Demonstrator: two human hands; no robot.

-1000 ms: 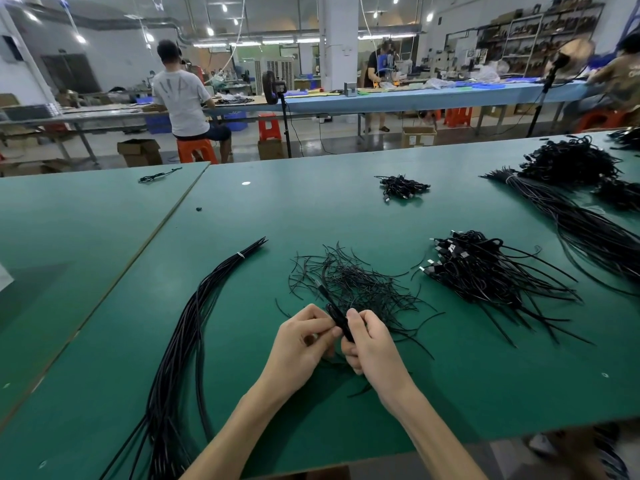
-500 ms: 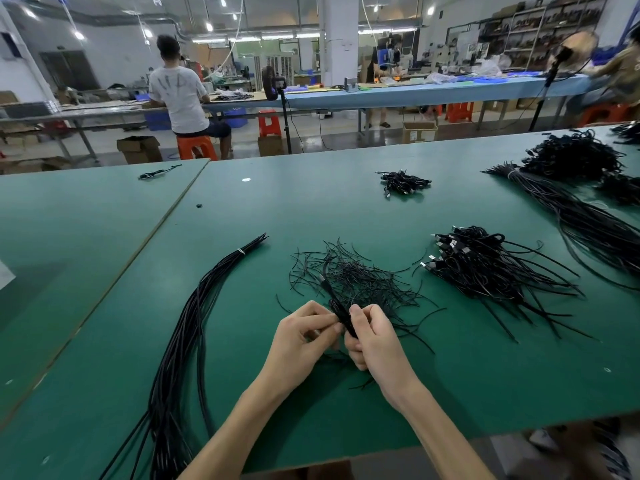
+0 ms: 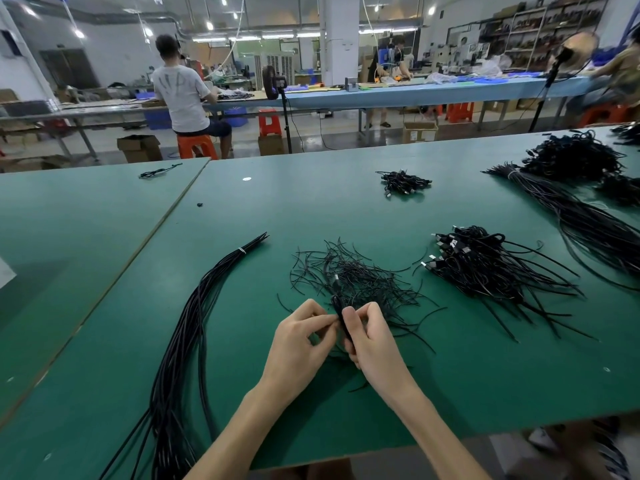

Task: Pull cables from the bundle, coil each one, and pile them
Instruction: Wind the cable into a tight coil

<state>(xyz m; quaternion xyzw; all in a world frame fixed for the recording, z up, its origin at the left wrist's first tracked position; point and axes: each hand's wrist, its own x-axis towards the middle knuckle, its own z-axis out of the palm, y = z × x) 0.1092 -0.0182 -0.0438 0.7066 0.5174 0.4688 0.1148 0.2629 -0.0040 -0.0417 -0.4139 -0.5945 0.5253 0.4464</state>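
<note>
left hand point(image 3: 298, 344) and right hand point(image 3: 372, 341) have lifted slightly, both pinching the coiled cable point(image 3: 341, 315), which looks nearly ready for the pile of coiled cables point(image 3: 485, 268).

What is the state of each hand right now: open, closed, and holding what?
Left hand: closed, its thumb and fingertip pinch the black cable.
Right hand: closed, it grips the same black cable.

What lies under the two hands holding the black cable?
Beneath the left hand and right hand run thin black strands on the green table. The hands hide most of the black cable.
</note>
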